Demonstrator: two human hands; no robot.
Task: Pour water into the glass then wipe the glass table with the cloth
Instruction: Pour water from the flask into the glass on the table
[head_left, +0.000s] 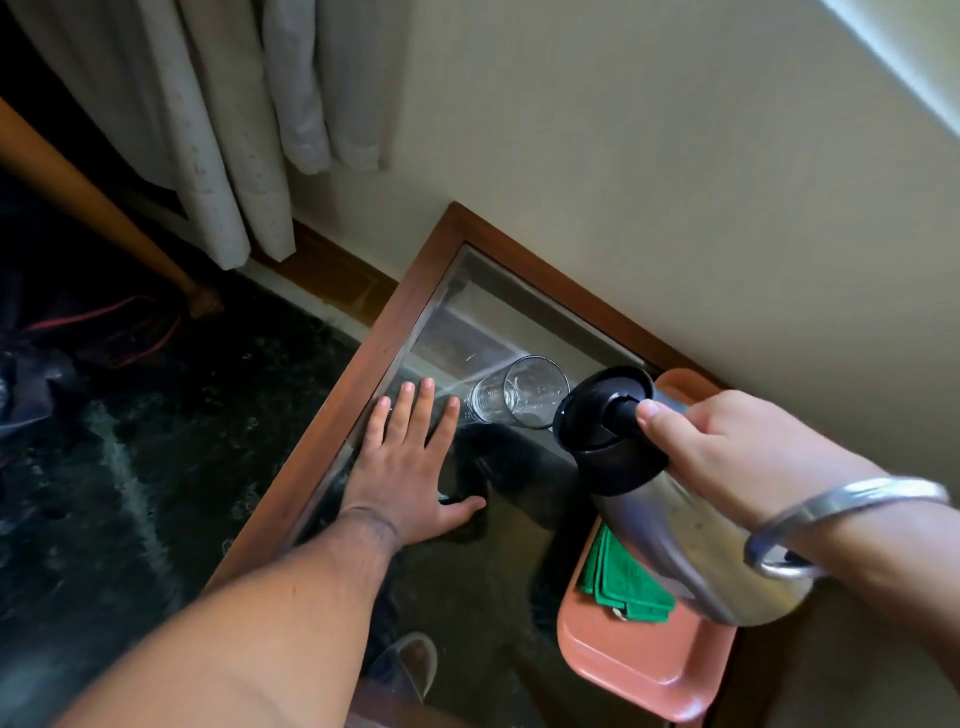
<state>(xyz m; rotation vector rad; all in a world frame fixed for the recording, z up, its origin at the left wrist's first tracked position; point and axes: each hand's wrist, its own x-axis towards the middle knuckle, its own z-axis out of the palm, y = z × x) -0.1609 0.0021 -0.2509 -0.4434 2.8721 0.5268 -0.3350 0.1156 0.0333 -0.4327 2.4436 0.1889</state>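
A glass table (363, 364) framed in dark reddish wood was seen set against a cream wall (623, 156), with pale curtains (234, 130) hanging beyond its far corner and a dark patterned carpet (156, 441) spread beside it. The glass (514, 392), a clear tumbler, stood upright on the table's pane near the wall side; whether it held any water could not be told. Just beside the glass, the left hand (410, 457) was laid flat on the pane, fingers spread and nothing gripped. On the glass's other side, a steel flask (670, 530) with a black lid was held tilted, its lid end close to the rim of the glass, and the right hand (727, 452) was wrapped around its body with the thumb pressed on the lid's knob. A metal bangle (831, 525) was worn on that wrist. Nearer the viewer than the glass, a salmon-coloured tray (639, 670) rested on the table, and a folded green cloth (618, 582) lay in it, partly hidden by the flask.
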